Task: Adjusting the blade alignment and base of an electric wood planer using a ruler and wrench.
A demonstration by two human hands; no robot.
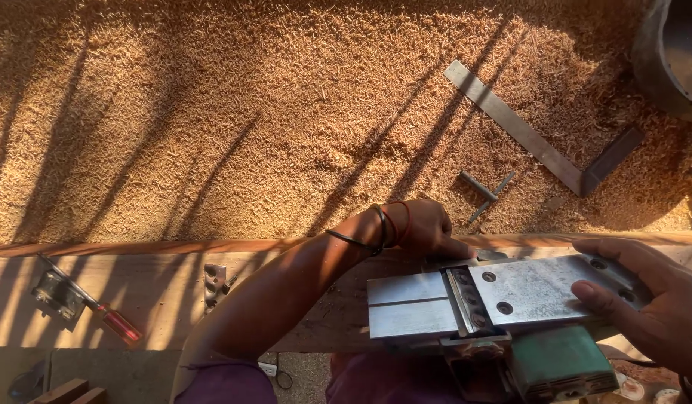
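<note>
A planer (503, 299) is seen flipped sole-up on a plank (151, 288), near the plank's right end. Its long axis is run left-right along the plank, metal sole faced up to the camera, green body (559, 363) hung toward the near edge; the blade slot (465, 299) is laid across the sole.

The right hand (652, 307) is closed over the planer's right end, thumb pressed on the sole, fingers wrapped round the far edge. The left hand (424, 228) is set at the planer's far side by the slot; its fingertips are hidden, so its grip cannot be told. Bands (383, 228) are worn on that wrist.

The left forearm is laid diagonally across the plank, so the wood beneath is blocked.

On the plank's left: a screwdriver (99, 310) across a metal bracket (54, 295), and a small metal fitting (215, 283) beside.

Beyond the plank, the floor is covered in shavings (211, 120). A steel square (540, 146) and a T-wrench (484, 191) are laid in them, well apart from the hands. A dark tub (671, 56) is cut off at top right.
</note>
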